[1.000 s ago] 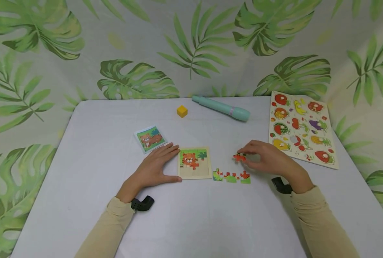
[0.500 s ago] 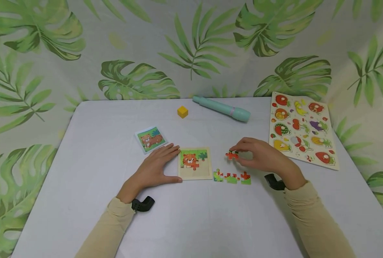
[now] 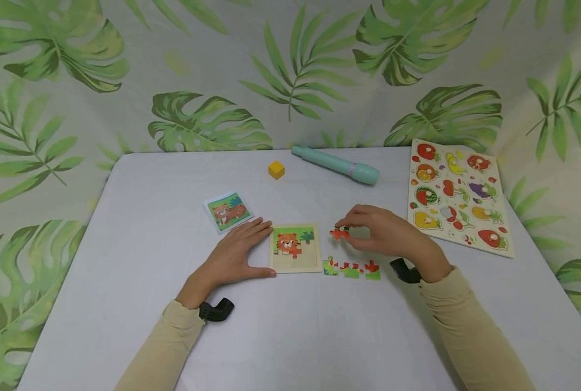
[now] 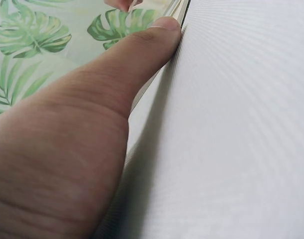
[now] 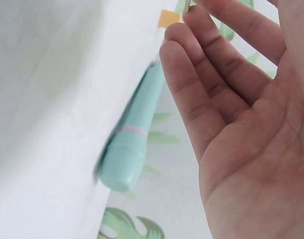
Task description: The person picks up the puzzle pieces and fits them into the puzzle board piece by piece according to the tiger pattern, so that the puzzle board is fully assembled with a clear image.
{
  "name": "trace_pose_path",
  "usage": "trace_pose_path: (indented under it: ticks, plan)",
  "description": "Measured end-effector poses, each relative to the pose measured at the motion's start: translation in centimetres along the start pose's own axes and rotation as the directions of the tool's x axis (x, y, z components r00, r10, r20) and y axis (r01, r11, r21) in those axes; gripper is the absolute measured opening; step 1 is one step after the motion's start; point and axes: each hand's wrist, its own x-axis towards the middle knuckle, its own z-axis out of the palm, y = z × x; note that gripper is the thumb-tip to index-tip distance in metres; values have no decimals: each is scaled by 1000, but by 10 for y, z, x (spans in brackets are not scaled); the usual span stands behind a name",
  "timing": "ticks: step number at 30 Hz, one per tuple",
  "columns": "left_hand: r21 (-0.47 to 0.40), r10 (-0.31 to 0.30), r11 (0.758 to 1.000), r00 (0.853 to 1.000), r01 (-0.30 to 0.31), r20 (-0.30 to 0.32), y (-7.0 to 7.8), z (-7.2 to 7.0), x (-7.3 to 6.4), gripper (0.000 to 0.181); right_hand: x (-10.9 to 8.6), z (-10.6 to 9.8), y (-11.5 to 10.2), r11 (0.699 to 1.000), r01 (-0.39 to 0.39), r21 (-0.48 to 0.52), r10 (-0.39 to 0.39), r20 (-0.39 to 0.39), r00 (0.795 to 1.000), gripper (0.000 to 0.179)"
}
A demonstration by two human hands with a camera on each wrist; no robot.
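Observation:
In the head view a wooden jigsaw tray [image 3: 297,266] lies mid-table, with joined pieces showing a tiger's face and greenery; bare wood shows along its right and lower parts. My left hand [image 3: 232,254] rests flat at the tray's left side, its fingers and thumb straight and touching the edge. To the right of the tray, my right hand [image 3: 383,231] pinches a red-orange jigsaw piece [image 3: 340,233] between thumb and fingertips, held just off the tray. Three loose jigsaw pieces [image 3: 351,270] lie in a row by the tray's lower right corner. The right wrist view shows only that piece's edge.
A picture card [image 3: 229,210] of the tiger lies beyond my left hand. Farther back are a yellow cube [image 3: 276,169] and a mint-green, microphone-shaped tube [image 3: 336,164]. A fruit peg board [image 3: 459,198] lies at the right, near my right hand. A leaf-patterned cloth hangs behind the table.
My right hand has moved left toward the tray, carrying the red-orange jigsaw piece. The left hand and the tray stay where they were.

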Motion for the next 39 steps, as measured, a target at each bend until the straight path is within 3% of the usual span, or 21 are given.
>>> trace_pose_path:
  ticks: [12, 39]
  plan:
    - [-1, -5, 1000, 1000, 5, -5, -1, 0, 0, 104, 16, 3, -9, 995, 103, -8, -103, -24, 994, 30]
    - [19, 11, 1000, 1000, -11, -3, 0, 1, 0, 104, 31, 20, -26, 994, 63, 92, -66, 29, 997, 31]
